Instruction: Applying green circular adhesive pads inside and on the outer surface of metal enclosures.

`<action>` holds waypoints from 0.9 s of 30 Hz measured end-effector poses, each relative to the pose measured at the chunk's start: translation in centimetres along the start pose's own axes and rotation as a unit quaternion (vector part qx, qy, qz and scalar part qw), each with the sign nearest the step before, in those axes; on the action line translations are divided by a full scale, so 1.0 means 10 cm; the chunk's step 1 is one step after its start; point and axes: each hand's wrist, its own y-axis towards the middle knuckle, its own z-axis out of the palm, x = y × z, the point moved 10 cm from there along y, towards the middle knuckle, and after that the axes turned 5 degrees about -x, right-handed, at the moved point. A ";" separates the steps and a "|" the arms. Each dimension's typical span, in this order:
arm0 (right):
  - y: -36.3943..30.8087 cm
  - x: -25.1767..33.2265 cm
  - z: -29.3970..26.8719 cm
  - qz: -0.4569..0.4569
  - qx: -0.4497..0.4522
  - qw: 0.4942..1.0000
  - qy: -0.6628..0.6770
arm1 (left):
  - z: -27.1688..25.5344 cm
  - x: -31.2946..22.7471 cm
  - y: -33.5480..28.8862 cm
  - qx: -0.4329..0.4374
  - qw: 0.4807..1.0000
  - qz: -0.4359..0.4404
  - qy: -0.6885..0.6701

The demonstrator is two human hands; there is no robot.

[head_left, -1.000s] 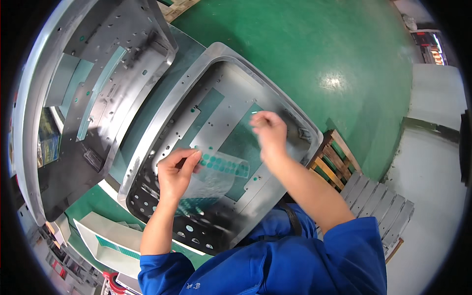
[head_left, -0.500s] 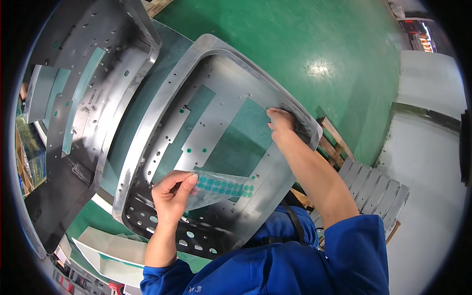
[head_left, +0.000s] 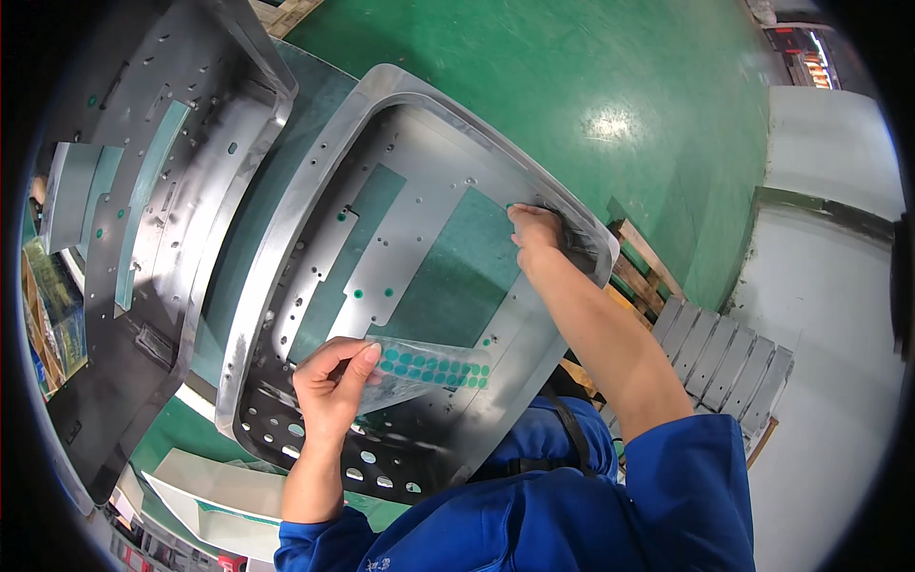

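A clear sheet of green round stickers point(head_left: 434, 367) is pinched at its left end between the thumb and fingers of my left hand point(head_left: 329, 381). The sheet extends rightward over a large grey metal housing point(head_left: 391, 243) with a raised rim, rectangular cutouts and several holes. Small green dots point(head_left: 388, 293) mark its flat inner face. Inside the housing's right corner, my right hand point(head_left: 538, 229) lies against the side wall beside the large cutout. A thumb and part of a finger show; the other fingertips are in shadow or hidden, and whether they hold anything is not visible.
Another large metal housing point(head_left: 143, 219) stands at the left. White curved panels point(head_left: 214, 491) lie at the lower left. On the right, grey slatted metal parts point(head_left: 720, 357) sit near wooden pallet boards point(head_left: 648, 262) on the green floor point(head_left: 534, 86).
The view has shifted slightly, so the housings appear a little further left. My left hand still grips the sticker sheet, and my right hand remains in the same corner.
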 end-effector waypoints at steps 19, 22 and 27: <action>0.00 0.12 -0.11 -0.119 -0.115 0.984 -0.067 | 0.06 0.04 -0.01 0.008 1.000 -0.019 0.011; -0.07 0.13 -0.14 -0.108 -0.141 0.982 -0.059 | 0.05 0.04 0.00 0.001 1.000 -0.025 0.016; -0.21 0.16 0.01 -0.189 -0.071 0.965 -0.165 | -0.03 0.06 0.00 -0.025 0.999 -0.019 0.010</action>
